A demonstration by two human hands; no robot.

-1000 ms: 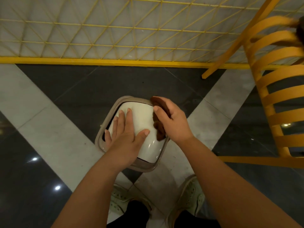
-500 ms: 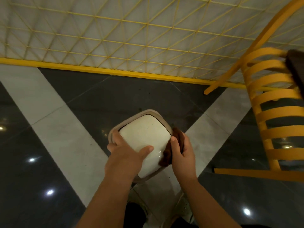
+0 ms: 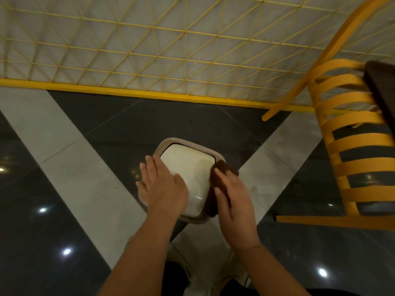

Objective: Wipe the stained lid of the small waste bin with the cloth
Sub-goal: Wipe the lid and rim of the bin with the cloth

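Brown cloth (image 3: 222,184) under right hand (image 3: 233,201), against bin lid (image 3: 188,167) edge.

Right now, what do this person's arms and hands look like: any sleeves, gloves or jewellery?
Both forearms are bare as far as the picture shows; no sleeve comes into view. The left hand and the right hand wear no gloves, and no ring, watch or bracelet shows. The nails that show are short and unpainted. No marks or tattoos can be seen in this dim light.
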